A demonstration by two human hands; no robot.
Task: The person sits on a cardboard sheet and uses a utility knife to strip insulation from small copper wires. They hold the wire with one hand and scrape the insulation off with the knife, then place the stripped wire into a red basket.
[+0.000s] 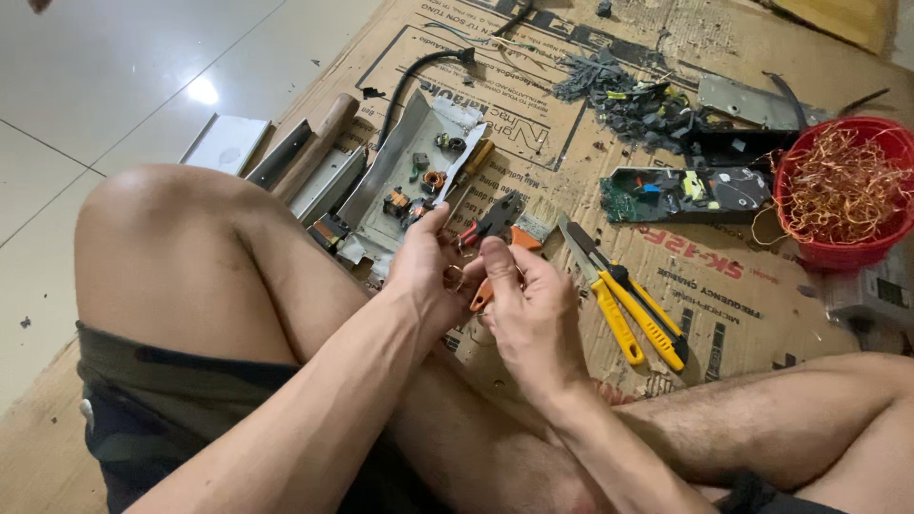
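Gripping orange pliers [486, 290], right hand [533, 314] curled

Left hand [424, 271]: raised over the knee, fingers curled in, thumb up.
Right hand [528, 309]: fist closed, thumb up, knuckles touching the left.
Forearms: angled inward, wrists converging.

Flattened cardboard [724, 286] on tiled floor [114, 86], bearing yellow-handled snips [628, 300], red bowl [838, 252].

Head camera looks steeply down, close over the lap and cardboard [724, 286]
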